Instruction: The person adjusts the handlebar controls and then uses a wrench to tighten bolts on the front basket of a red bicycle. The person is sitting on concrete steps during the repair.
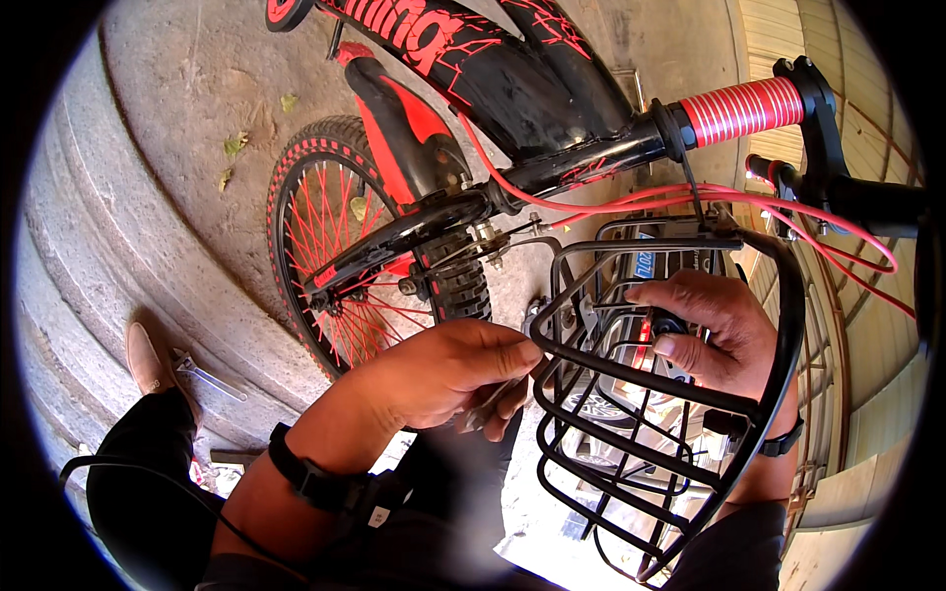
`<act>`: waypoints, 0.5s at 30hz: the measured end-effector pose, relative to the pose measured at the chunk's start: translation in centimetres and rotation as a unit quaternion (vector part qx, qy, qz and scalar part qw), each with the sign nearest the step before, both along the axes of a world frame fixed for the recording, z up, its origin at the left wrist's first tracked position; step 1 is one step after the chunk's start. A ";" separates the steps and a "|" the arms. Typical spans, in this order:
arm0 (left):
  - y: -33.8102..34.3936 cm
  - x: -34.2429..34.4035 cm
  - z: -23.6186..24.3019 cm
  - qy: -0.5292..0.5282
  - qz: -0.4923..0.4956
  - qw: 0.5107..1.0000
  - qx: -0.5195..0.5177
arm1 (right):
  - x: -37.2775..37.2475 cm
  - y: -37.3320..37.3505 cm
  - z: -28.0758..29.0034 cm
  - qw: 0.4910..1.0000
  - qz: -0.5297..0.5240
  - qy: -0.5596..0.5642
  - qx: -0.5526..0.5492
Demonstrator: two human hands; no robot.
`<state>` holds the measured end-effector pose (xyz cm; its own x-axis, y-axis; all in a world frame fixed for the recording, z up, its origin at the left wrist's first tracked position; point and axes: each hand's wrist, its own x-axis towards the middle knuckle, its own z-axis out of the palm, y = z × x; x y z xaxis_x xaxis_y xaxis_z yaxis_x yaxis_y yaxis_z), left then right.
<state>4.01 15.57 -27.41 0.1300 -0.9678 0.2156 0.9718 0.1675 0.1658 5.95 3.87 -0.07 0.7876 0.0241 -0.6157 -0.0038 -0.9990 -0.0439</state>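
Note:
A black and red bicycle [473,59] stands in front of me, its front wheel [345,246] with red spokes at the left. A black wire basket [778,325] hangs at the front under the handlebar with its red grip [744,106]. My left hand [443,369] is outside the basket's left rim, fingers closed on a thin metal tool [493,402] at the rim. My right hand [705,330] reaches inside the basket, pinching a small dark part with a red spot [660,325] against its back wall.
Red brake cables [690,202] loop over the basket. A metal wrench [209,374] lies on the concrete ground beside my brown shoe [148,357]. Curved concrete steps [89,227] run along the left. A corrugated wall [867,89] stands at the right.

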 end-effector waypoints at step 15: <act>0.1 0.4 1.4 0.018 -0.010 0.999 0.026 | 0.2 0.2 -0.1 1.000 0.008 0.011 -0.003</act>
<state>4.42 15.72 -26.05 0.1165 -0.9802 0.1600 0.9804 0.1393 0.1393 6.12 4.10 -0.14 0.7737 0.0322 -0.6327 0.0112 -0.9992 -0.0371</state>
